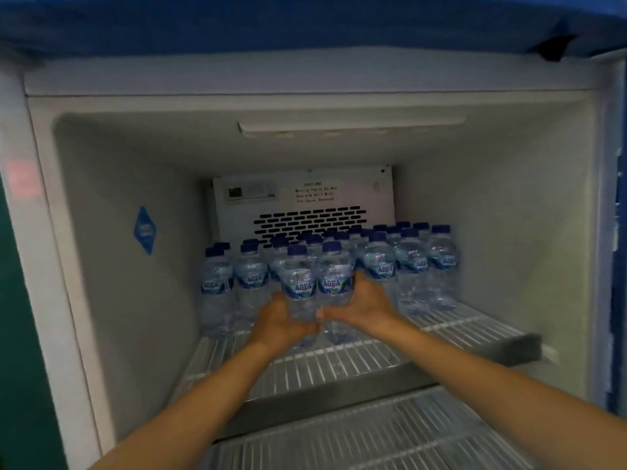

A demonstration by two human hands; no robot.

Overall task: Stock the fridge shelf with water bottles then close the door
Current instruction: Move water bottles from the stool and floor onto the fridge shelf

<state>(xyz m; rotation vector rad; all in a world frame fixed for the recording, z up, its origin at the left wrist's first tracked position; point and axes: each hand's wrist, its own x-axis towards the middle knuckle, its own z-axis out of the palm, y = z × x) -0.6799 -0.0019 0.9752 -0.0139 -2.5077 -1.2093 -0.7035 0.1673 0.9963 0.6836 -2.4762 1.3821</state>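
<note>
While left hand (280, 322) and right hand (368, 305) each grip one front bottle (300, 288), side by side at frame centre, rear bottles (412, 266) already fill the shelf (356, 366) back; front wire bare, door not yet closed.

I have one view: the wide head camera, close up, facing forward and slightly down into the fridge (509, 232), its wire shelf (339, 364) across the lower frame.

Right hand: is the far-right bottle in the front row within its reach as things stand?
Probably yes, once freed. The right hand grips a middle bottle; the far-right bottle stands close by, with bare shelf in front and nothing blocking.
</note>
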